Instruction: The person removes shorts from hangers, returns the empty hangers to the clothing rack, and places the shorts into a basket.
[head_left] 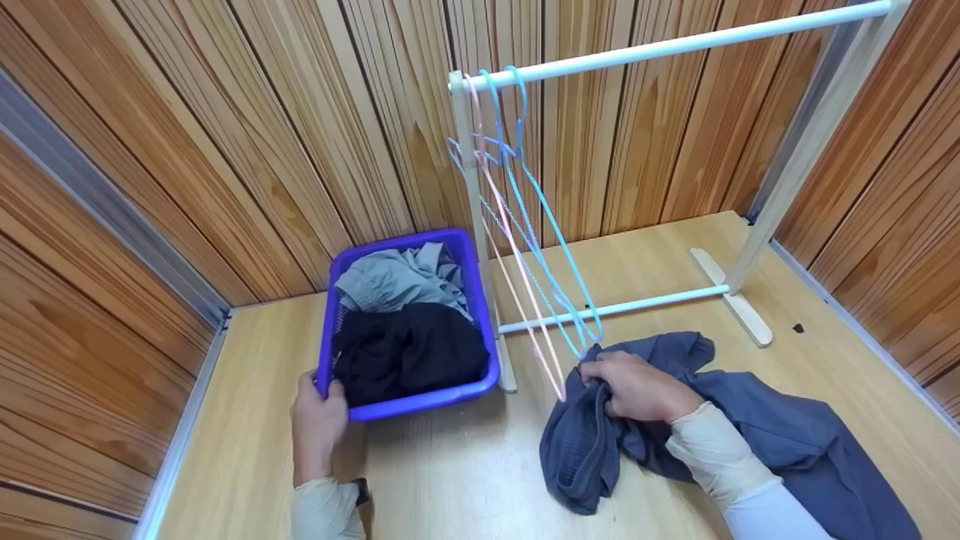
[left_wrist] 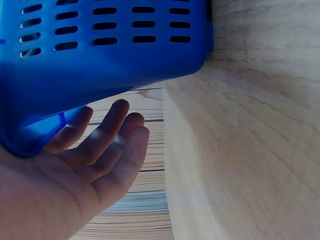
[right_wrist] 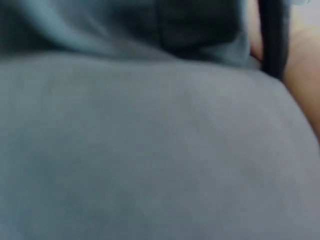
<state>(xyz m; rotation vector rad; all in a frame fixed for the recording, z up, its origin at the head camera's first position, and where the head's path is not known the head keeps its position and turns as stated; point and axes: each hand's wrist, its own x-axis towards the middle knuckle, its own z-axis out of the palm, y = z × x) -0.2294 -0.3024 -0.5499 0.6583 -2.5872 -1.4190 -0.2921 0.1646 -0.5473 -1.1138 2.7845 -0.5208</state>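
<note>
My left hand [head_left: 321,416] holds the near left corner of a purple-blue plastic basket [head_left: 424,401], thumb over the rim. From the left wrist, its fingers [left_wrist: 135,150] curve loosely below the rim of the slotted basket [left_wrist: 100,70]. Inside lie a grey garment [head_left: 401,274] and a black one [head_left: 409,349]. On the right, my right hand [head_left: 637,386] grips bunched dark grey pants [head_left: 780,424] with a ribbed waistband, their length spread across the wooden floor. Grey cloth [right_wrist: 150,150] fills most of the right wrist view and hides most of that hand.
A rack with a white top bar [head_left: 697,43] stands behind the hands. Pink and blue hangers [head_left: 555,217] hang at its left end, their lower ends close to the pants. Wood-panelled walls [head_left: 300,150] enclose the space. A small dark scrap [head_left: 798,328] lies at right.
</note>
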